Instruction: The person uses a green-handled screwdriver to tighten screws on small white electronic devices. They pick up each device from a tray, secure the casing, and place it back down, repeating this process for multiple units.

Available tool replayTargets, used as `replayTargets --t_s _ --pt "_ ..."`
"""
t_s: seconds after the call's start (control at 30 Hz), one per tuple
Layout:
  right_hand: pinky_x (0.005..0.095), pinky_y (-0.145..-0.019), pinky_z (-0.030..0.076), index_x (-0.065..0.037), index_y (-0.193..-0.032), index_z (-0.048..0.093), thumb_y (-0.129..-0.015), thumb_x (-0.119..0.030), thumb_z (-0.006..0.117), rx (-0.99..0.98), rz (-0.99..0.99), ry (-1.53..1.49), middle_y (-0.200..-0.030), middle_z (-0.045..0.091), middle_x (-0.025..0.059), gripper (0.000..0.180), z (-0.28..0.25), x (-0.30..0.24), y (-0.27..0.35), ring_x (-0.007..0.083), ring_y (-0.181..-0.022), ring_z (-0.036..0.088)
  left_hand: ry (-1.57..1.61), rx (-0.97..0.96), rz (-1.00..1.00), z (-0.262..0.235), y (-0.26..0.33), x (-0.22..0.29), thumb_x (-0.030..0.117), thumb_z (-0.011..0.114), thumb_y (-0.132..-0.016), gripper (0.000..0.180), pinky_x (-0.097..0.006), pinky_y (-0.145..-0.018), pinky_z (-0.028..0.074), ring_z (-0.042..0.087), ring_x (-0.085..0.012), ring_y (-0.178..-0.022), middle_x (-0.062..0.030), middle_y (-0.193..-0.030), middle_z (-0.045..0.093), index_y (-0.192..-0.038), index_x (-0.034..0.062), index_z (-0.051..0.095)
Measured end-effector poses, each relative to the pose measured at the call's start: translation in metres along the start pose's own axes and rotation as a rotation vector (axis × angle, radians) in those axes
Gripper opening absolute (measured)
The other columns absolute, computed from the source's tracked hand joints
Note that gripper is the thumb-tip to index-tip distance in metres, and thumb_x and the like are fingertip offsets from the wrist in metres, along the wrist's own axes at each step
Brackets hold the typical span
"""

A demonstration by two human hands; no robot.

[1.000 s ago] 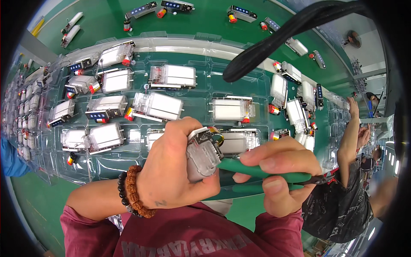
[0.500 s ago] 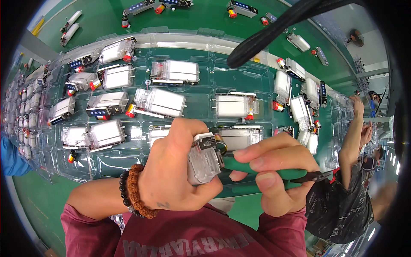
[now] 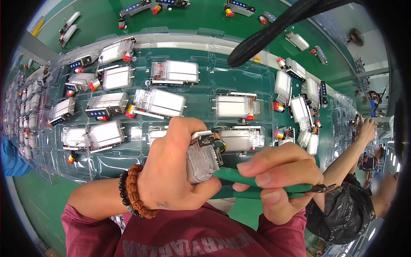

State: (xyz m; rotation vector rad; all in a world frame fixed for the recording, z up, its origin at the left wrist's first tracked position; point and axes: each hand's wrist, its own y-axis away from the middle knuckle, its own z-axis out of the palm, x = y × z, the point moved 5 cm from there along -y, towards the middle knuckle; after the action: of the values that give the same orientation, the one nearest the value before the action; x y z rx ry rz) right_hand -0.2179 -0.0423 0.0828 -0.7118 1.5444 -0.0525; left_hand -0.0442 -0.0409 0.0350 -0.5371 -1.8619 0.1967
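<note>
Tray (image 3: 229,78) beyond our left hand (image 3: 169,167), clamped on device (image 3: 201,165), seemingly steadying it against pliers (image 3: 299,188) our right hand (image 3: 289,173) grips.

The right hand (image 3: 293,173) and its green-handled pliers (image 3: 299,188) now sit slightly lower. A co-worker's forearm (image 3: 347,159) slants farther right than before.

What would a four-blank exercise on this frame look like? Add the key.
1. The right hand holds pliers with ____ handles.
2. The pliers' metal end points toward the picture's ____ edge.
3. The left hand grips a clear-cased module; the beaded bracelet closest to that hand is ____.
4. The co-worker's shirt is mainly ____.

Missing: green; right; brown; black.
</note>
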Motion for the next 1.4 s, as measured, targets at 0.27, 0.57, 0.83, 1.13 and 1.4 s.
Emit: replayTargets --t_s 0.27,0.57,0.83,1.13,1.4 --pt "0.0324 -0.057 0.061 0.001 -0.095 0.061 -0.091 -0.016 0.069 0.008 -0.040 0.037 -0.096 0.065 0.0238 0.020 0.003 0.000 0.002 0.0233 -0.065 0.069 -0.037 -0.018 0.000 0.000 0.000 -0.001 0.010 0.075 -0.064 0.063 -0.039 -0.061 0.052 0.064 -0.0369 -0.068 -0.0169 -0.089 0.058 -0.117 -0.0025 0.043" --pt "0.0309 -0.058 0.059 0.006 -0.095 0.069 -0.071 0.002 0.078 0.023 -0.196 0.037 -0.101 0.069 0.0297 0.026 0.003 -0.002 0.004 0.0271 -0.068 0.071 -0.062 -0.048 -0.048 0.000 0.001 -0.001 0.011 0.076 -0.064 0.066 -0.042 -0.061 0.052 0.064 -0.0402 -0.070 -0.0185 -0.091 0.057 -0.119 -0.0016 0.042" --pt "0.0325 -0.059 0.059 0.005 -0.096 0.069 -0.070 0.004 0.078 -0.020 -0.125 0.027 -0.103 0.068 0.0290 0.028 0.002 0.000 0.003 0.0273 -0.070 0.071 -0.079 -0.062 -0.055 0.001 0.001 -0.001 0.012 0.077 -0.064 0.069 -0.044 -0.062 0.051 0.063 -0.0429 -0.071 -0.0203 -0.091 0.057 -0.121 -0.0011 0.041" --pt "0.0321 -0.059 0.058 0.005 -0.095 0.068 -0.068 0.005 0.080 -0.072 -0.169 0.061 -0.103 0.069 0.0282 0.029 0.005 0.001 0.001 0.0268 -0.070 0.071 -0.036 -0.100 -0.122 0.006 0.002 -0.005 0.010 0.077 -0.065 0.068 -0.047 -0.061 0.050 0.061 -0.0457 -0.070 -0.0223 -0.084 0.057 -0.120 -0.0001 0.039" --pt "0.0317 -0.059 0.058 0.007 -0.096 0.068 -0.069 0.005 0.079 -0.129 -0.272 0.167 -0.105 0.068 0.0287 0.029 0.009 -0.002 -0.001 0.0269 -0.069 0.070 -0.065 -0.078 -0.052 0.006 0.002 -0.007 0.009 0.076 -0.066 0.067 -0.046 -0.061 0.050 0.061 -0.0460 -0.071 -0.0227 -0.086 0.057 -0.120 -0.0010 0.039"
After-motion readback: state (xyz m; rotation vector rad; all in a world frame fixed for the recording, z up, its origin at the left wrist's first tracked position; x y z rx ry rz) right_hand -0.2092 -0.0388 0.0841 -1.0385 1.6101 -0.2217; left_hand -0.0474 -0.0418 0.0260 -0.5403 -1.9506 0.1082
